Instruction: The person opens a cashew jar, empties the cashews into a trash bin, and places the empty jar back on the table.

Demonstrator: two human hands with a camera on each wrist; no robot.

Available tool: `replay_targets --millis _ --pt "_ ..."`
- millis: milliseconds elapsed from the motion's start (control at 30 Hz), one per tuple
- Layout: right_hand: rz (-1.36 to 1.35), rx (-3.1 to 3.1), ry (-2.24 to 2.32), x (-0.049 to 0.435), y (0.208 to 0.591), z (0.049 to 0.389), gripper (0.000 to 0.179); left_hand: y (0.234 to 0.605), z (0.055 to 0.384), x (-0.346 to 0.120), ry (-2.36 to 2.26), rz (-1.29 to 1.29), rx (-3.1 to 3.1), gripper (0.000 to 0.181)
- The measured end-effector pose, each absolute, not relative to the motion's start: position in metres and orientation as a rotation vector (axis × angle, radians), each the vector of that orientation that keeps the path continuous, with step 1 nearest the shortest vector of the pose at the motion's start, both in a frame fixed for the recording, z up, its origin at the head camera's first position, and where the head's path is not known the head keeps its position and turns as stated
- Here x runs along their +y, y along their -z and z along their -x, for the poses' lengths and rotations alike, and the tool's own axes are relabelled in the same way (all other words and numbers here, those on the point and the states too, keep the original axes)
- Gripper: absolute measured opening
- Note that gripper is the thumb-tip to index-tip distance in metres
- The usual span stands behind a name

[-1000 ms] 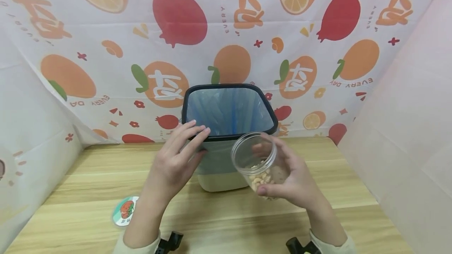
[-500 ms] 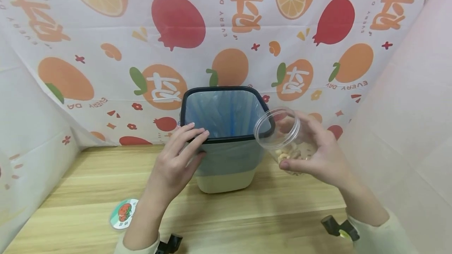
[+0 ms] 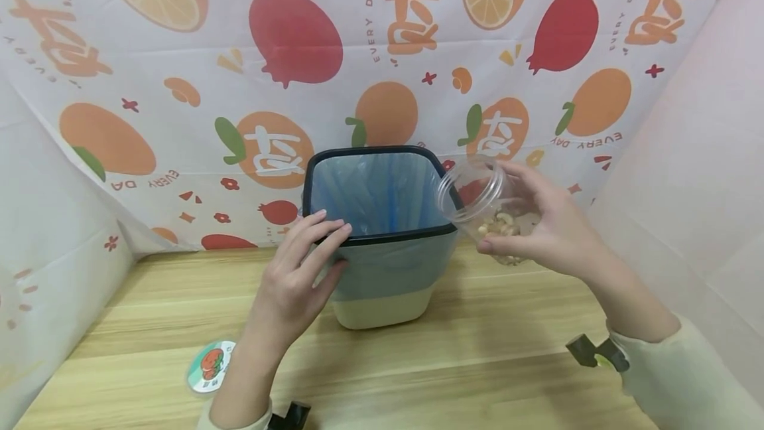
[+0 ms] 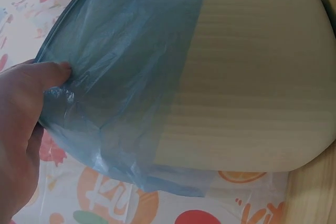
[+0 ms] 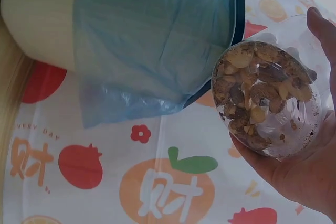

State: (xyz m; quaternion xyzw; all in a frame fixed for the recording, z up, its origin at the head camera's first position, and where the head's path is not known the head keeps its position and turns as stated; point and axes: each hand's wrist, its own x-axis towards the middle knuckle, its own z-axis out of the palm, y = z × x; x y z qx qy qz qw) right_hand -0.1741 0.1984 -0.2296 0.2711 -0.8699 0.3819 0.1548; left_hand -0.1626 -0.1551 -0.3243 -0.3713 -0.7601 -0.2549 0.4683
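Note:
My left hand (image 3: 298, 277) grips the black rim of a trash bin (image 3: 384, 314) at its front left corner. The thumb lies on the outer wall, over the blue bag (image 4: 126, 51) that lines the bin. In my right hand (image 3: 552, 224) is a clear plastic jar (image 3: 471, 188), tilted with its open mouth toward the bin's right edge. Cashew nuts (image 3: 501, 224) and darker bits lie in the jar's lower part. The right wrist view shows these nuts (image 5: 257, 98) through the jar's bottom.
A round lid (image 3: 209, 367) with a tomato-like picture lies on the wooden table (image 3: 453, 377) beside the left forearm. Behind the bin hangs a fruit-print cloth (image 3: 334, 105). Pale cloth walls (image 3: 686, 217) close in both sides.
My right hand has carried the jar rightward and up, from in front of the bin to beside its right rim. The left hand stays at the rim.

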Motion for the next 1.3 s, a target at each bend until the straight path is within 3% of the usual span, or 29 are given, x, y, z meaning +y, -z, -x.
replay_targets --millis 1300 --pt "-0.941 -2.635 -0.737 0.19 0.198 0.227 0.095 0.329 0.164 -0.156 0.682 0.904 -1.876 0.064"
